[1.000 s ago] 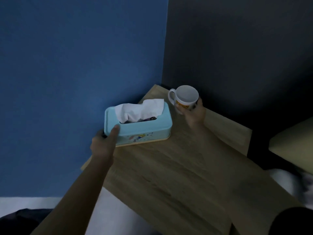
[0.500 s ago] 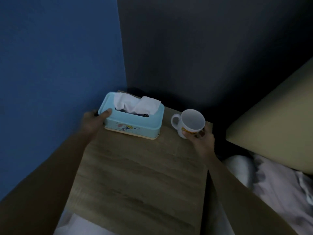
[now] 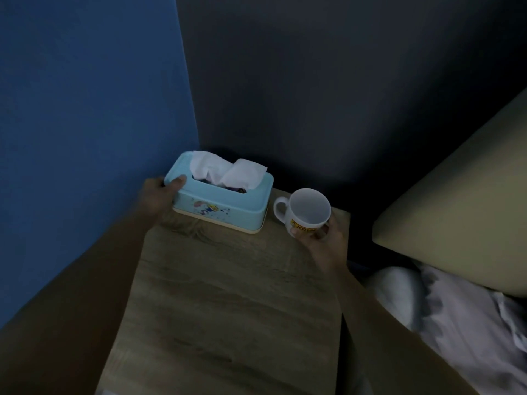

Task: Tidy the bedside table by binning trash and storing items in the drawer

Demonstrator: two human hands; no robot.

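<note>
A light blue tissue box (image 3: 225, 203) with white tissue (image 3: 228, 172) sticking out sits at the far left corner of the wooden bedside table (image 3: 228, 303). My left hand (image 3: 159, 192) grips its left end, thumb on the lid. To its right stands a white mug (image 3: 306, 213) with a yellow label, handle pointing left, empty inside. My right hand (image 3: 322, 238) holds the mug from the near side, fingers around its wall.
A blue wall (image 3: 85, 124) runs along the table's left side and a dark wall (image 3: 328, 81) behind it. A beige headboard (image 3: 462, 212) and white bedding (image 3: 456, 315) lie to the right.
The view has swung so the table now faces me squarely. Box and mug have ended up at the table's far edge, the mug to the right of the box. Both hands keep their grips.
</note>
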